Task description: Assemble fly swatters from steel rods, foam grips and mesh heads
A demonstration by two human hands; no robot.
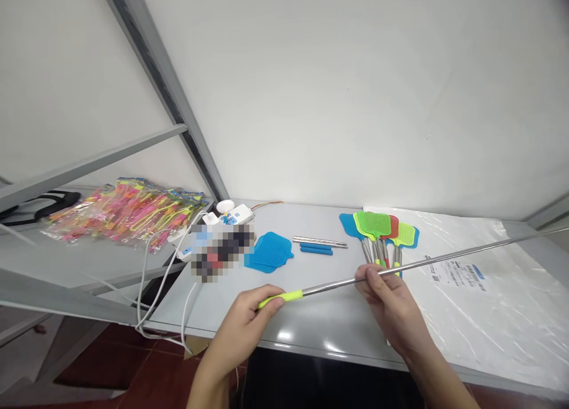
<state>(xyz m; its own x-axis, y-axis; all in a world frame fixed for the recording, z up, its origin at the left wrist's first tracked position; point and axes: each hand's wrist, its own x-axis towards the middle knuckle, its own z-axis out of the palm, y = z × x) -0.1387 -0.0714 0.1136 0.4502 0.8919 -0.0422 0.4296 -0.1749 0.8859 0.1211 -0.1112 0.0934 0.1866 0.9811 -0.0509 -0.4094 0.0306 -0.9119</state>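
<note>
I hold a long telescopic metal rod (pixel 466 252) stretched out across the table toward the right. My left hand (pixel 249 326) is closed around its yellow-green grip (pixel 284 297). My right hand (pixel 389 296) pinches the rod's thicker section further along. Just behind my right hand lie several assembled fly swatters (pixel 382 231) with green, red and blue heads. Loose blue swatter heads (pixel 269 252) rest mid-table, with short metal tubes and a blue grip (pixel 317 246) beside them.
A grey table (pixel 320 326) runs along a white wall. White plastic bags (pixel 489 278) cover its right side. A power strip with white cables (pixel 222 216) sits at the back left. Colourful packaged toys (pixel 128 210) lie on a metal shelf to the left.
</note>
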